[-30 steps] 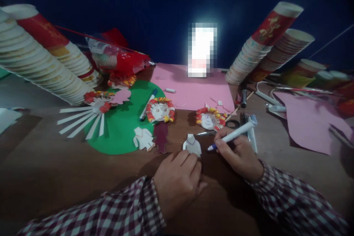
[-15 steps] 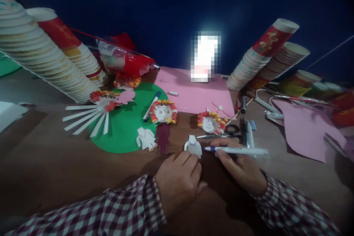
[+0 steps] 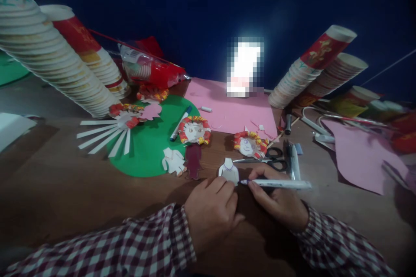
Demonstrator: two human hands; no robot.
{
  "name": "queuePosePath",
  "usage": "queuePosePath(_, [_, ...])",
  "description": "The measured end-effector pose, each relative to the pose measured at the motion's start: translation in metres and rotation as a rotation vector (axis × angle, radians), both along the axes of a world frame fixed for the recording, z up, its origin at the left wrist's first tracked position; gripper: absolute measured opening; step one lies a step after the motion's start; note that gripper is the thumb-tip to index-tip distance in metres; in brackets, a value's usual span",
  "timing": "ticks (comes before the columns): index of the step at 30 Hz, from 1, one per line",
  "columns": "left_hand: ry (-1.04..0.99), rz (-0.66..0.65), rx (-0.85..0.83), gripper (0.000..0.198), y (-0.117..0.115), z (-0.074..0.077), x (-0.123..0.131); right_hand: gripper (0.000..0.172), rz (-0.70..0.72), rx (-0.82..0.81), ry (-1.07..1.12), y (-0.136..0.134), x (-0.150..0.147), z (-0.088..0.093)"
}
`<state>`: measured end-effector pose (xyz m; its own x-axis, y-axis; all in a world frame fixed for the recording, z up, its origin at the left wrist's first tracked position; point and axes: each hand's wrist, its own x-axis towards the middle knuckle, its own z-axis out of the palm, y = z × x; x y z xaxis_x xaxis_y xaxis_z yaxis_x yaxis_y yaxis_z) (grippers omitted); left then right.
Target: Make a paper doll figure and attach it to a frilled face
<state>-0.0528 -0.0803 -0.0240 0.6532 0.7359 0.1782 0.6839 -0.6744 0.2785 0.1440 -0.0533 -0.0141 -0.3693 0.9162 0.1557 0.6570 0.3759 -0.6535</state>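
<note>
Right hand (image 3: 280, 204) fingers clamped on marker (image 3: 281, 184); left hand (image 3: 210, 213) fingers together, hiding cutout (image 3: 229, 170) base.

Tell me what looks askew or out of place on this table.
The left cup stacks and right cup stacks lie tipped at a slant. A loose cap lies alone on the pink sheet. The marker in the right hand looks fine.

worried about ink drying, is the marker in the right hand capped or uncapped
Uncapped: the marker in the right hand shows its bare blue tip, aimed at the white paper cutout by the left hand.
</note>
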Motion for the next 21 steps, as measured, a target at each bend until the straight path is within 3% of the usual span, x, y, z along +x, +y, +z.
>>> queuePosePath(21, [-0.007, -0.001, 0.019, 0.031, -0.0005, -0.0011, -0.0001, 0.005, 0.018, -0.005, -0.007, 0.0023, -0.0035, -0.0012])
